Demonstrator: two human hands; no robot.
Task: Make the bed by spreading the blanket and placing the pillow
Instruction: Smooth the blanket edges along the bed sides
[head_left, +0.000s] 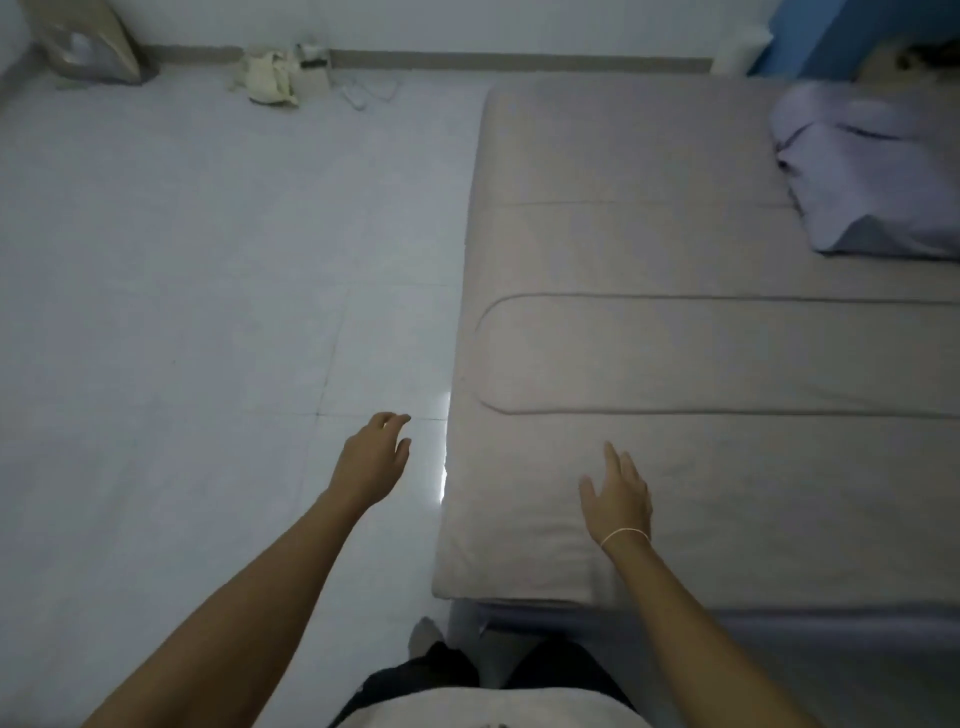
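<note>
Both hands empty, fingers loose: left hand (371, 457) over floor (182, 260), right hand (618, 493) over bed (675, 353).

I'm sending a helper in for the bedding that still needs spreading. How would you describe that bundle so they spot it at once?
Start at the beige bed filling the right side of the room. Follow it to its far right end, near the blue wall. There lies the crumpled lavender blanket, the only bunched, purplish cloth on the flat beige surface.
</note>
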